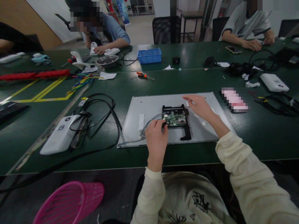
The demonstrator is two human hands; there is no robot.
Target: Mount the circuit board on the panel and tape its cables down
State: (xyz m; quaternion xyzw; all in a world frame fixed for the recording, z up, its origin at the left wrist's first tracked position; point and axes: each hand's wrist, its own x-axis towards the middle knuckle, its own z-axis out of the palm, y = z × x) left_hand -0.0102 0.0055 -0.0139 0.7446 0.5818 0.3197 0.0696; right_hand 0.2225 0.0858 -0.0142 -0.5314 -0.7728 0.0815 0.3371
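A flat grey panel lies on the green table in front of me. On its middle sits a black plastic frame around a green circuit board. My left hand is at the lower left corner of the board, fingers closed on a small black piece. A grey cable runs from the board's left side down past this hand. My right hand hovers over the panel, right of the frame, with its fingers stretched out and nothing in them. A white strip is on the panel's left part.
Left of the panel are a white power bank and looped black cables. Behind it lie an orange screwdriver and a blue basket. A phone is at the right. People sit across the table. A pink basket stands below.
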